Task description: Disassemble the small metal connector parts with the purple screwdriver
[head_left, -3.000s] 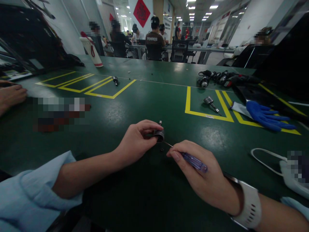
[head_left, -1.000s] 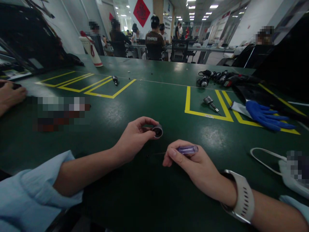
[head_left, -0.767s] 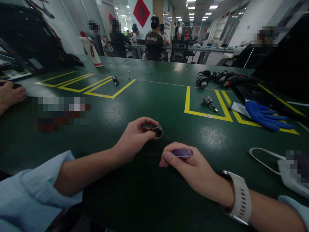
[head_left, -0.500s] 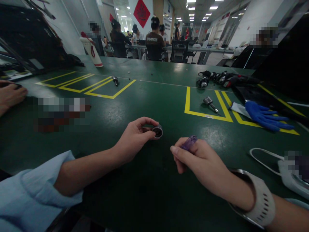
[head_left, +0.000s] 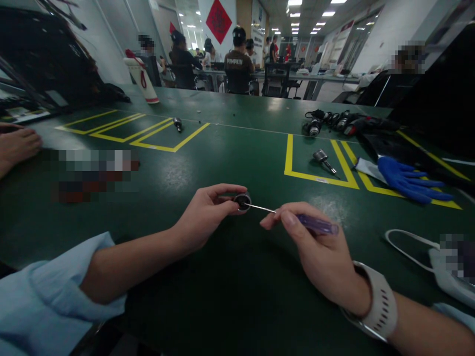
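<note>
My left hand (head_left: 206,212) pinches a small dark metal cylinder (head_left: 242,200) between thumb and fingers, its open end turned to the right, just above the green table (head_left: 237,148). My right hand (head_left: 315,247) grips a small screwdriver with a clear purple handle (head_left: 318,225). Its thin metal shaft (head_left: 260,207) points left, and the tip sits in the cylinder's open end. A white watch is on my right wrist.
Yellow tape boxes mark the table. A metal chuck part (head_left: 322,159) lies in the right box, black drill parts (head_left: 330,121) behind it, a blue glove (head_left: 408,179) at right. Another small part (head_left: 177,123) lies at left. Another person's hand (head_left: 17,146) rests at far left. People sit beyond.
My right hand turned the screwdriver from lying sideways near the table to pointing left, and brought its tip into the cylinder. My left hand has stayed in place with the cylinder.
</note>
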Available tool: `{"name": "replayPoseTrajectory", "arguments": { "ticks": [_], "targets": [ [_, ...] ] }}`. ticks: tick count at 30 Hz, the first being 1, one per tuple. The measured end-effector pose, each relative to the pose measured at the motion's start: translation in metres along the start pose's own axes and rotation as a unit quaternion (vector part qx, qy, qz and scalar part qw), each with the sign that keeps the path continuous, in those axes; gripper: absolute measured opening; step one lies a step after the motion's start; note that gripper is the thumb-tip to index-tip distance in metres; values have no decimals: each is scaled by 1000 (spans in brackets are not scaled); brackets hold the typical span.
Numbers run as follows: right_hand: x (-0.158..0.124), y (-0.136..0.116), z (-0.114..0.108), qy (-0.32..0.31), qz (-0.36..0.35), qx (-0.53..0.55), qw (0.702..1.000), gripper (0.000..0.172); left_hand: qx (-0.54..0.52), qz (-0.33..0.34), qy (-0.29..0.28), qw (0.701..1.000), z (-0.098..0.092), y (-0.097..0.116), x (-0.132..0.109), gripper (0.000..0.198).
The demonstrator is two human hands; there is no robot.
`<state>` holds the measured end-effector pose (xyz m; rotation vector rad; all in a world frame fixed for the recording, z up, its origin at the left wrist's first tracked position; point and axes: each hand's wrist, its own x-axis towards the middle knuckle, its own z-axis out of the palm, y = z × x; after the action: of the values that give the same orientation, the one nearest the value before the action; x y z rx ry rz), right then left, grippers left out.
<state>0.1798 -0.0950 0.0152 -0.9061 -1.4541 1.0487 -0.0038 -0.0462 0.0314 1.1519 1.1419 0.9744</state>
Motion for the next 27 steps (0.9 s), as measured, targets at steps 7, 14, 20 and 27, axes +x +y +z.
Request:
{"name": "replayPoseTrajectory", "arguments": {
  "ticks": [7,14,20,27],
  "targets": [
    [-6,-3,4,-47,-53,-121,990,13,4,15,-23,1000,1,0,-4,25],
    [-6,-2,4,-75,-89,-164,980,15,29,31,-33,999,2,1,-6,25],
    [-5,0,6,-95,-121,-190,970,12,72,73,-32,994,1,-1,-5,19],
    [-8,-4,6,-95,-153,-211,961,11,77,97,-25,992,2,-1,-5,15]
  ]
}}
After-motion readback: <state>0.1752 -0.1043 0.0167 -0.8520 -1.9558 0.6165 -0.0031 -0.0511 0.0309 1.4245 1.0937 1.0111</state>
